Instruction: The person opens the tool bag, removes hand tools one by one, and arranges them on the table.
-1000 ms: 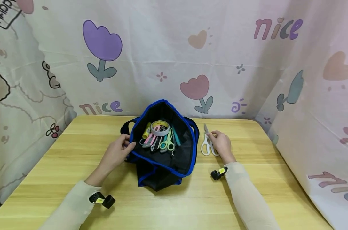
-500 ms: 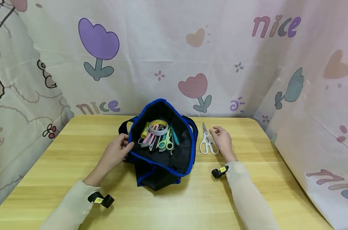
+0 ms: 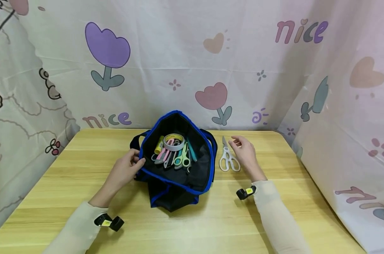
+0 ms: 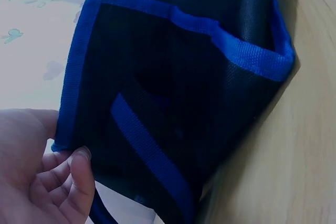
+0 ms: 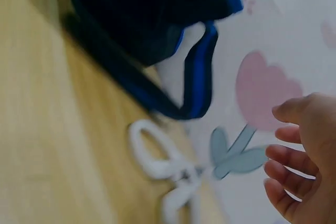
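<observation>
A black bag with blue trim (image 3: 199, 176) stands with its mouth towards me. My left hand (image 3: 123, 171) pinches the left edge of its rim between thumb and fingers, as the left wrist view also shows. Inside lie a tape roll (image 3: 174, 148), a yellow tube (image 3: 159, 144), green-handled scissors (image 3: 185, 152) and several other slim tools. White-handled scissors (image 3: 226, 151) lie flat on the table right of the bag, blades pointing away. Just right of them is my right hand (image 3: 246, 151), fingers loosely bent with nothing in them; the right wrist view (image 5: 310, 156) shows a gap to the scissors.
The wooden table (image 3: 211, 225) ends at a patterned cloth backdrop (image 3: 160, 46) close behind the bag. More cloth hangs along both sides. The bag's strap (image 5: 197, 77) loops out near the white scissors.
My right hand has let go of the white scissors and drawn slightly right, off them. The left hand keeps its hold on the bag's rim. The head view has shifted slightly.
</observation>
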The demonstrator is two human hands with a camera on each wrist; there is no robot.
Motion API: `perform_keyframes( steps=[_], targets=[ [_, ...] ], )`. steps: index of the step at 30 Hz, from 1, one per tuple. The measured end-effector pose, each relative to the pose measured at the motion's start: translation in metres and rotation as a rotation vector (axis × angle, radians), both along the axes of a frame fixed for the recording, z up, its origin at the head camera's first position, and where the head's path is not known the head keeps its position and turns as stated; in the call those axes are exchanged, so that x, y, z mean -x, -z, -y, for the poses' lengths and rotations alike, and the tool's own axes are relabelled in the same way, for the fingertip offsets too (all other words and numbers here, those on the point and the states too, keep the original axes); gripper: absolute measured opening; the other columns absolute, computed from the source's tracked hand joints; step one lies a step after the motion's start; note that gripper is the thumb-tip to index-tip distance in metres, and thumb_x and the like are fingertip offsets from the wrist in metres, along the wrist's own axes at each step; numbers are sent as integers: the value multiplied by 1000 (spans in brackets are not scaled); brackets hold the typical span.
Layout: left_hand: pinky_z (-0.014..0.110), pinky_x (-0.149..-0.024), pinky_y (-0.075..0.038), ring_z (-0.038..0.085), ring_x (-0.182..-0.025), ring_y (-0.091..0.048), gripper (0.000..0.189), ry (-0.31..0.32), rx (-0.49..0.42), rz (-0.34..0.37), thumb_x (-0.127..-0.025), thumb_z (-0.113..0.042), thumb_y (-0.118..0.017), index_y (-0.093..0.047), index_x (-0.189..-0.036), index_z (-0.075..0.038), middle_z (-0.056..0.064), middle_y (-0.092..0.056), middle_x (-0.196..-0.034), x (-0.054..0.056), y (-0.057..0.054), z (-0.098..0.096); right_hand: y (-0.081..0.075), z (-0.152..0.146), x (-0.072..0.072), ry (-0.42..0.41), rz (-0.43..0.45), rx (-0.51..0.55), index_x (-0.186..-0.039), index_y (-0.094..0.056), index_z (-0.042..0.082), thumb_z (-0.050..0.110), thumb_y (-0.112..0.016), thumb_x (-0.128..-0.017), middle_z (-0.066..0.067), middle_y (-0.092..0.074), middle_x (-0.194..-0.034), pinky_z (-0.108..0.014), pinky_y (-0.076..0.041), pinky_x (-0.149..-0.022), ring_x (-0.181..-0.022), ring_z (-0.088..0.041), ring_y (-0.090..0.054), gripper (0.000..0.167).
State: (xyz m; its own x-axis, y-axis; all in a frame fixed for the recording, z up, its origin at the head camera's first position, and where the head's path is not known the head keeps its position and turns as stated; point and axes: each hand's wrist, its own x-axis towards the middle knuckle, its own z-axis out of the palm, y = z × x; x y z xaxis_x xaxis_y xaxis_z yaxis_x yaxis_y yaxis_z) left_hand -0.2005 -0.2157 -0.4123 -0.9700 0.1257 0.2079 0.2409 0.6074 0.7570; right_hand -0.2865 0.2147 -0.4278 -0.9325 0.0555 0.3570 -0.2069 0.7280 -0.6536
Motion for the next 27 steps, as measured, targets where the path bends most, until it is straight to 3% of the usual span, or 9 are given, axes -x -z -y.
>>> perform_keyframes(
  steps=[7, 12, 21, 27],
  targets=[
    [29, -52, -54, 20, -65, -57, 27, 7, 5, -5, -98, -21, -60, -53, -116, -2, 11, -59, -91, 0, 1, 0, -35, 20, -14, -189, -104, -45, -123, -65, 5, 24, -65, -95, -9, -66, -99, -43, -53, -82, -93, -24, -62, 34],
    [29, -52, -53, 20, -65, -57, 27, 10, 10, -8, -98, -21, -60, -53, -117, -2, 11, -58, -91, 1, 0, -1, -56, 37, -15, -297, -143, -88, -126, -64, 7, 28, -66, -95, -8, -65, -104, -41, -52, -84, -96, -21, -59, 37],
    [29, -51, -52, 19, -63, -56, 28, 9, 16, -2, -98, -21, -59, -54, -117, -1, 11, -59, -90, 1, -4, -1, -96, 75, -5, -467, -102, -99, -131, -60, 13, 36, -64, -95, -8, -62, -113, -42, -51, -90, -105, -21, -57, 43],
    [29, -52, -53, 18, -66, -56, 29, 11, 22, 0, -98, -22, -59, -54, -117, -1, 11, -59, -92, 0, -3, -1, -109, 101, 6, -545, -67, -111, -131, -61, 14, 36, -63, -96, -5, -63, -117, -34, -50, -90, -106, -17, -57, 42]
  ],
)
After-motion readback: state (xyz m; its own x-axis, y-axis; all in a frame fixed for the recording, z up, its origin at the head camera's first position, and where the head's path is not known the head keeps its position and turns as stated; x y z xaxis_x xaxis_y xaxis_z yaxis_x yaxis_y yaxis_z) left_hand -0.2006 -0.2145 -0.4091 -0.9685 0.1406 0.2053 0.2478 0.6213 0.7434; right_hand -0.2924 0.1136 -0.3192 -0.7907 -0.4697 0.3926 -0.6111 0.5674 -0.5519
